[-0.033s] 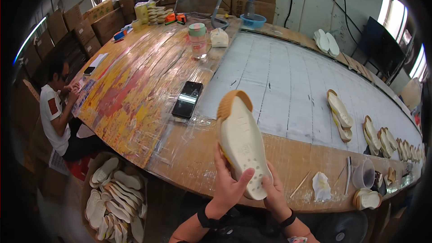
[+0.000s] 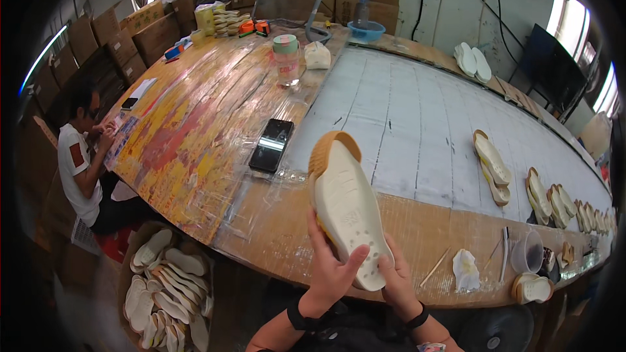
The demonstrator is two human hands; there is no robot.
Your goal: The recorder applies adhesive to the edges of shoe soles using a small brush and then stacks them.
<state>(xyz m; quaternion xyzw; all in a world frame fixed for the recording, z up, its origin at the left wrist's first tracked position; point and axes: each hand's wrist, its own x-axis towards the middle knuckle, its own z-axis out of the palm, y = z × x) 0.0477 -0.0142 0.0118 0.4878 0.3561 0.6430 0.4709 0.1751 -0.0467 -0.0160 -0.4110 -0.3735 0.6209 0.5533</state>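
Observation:
Between both hands I hold up a cream shoe sole point(image 2: 349, 199) with a tan ribbed rim round its far end and small holes near its lower end. My left hand point(image 2: 331, 272) is closed on its left edge, the thumb lying across the face near the holes. On the opposite side my right hand point(image 2: 399, 281) grips the lower right edge, thumb on top. The sole's underside and some fingertips are hidden. It is held over the near table edge, below a black phone point(image 2: 272, 146).
Several similar soles point(image 2: 493, 160) stand along the right side. Near the front edge lie a thin stick point(image 2: 435, 267), crumpled tissue point(image 2: 465, 270), a brush point(image 2: 505, 254) and a clear cup point(image 2: 527, 252). A box of soles point(image 2: 171, 287) sits lower left; a person point(image 2: 85, 156) works at left.
The far end of the sole has tipped slightly left and its face has turned a little. Both hands keep their grip in nearly the same place.

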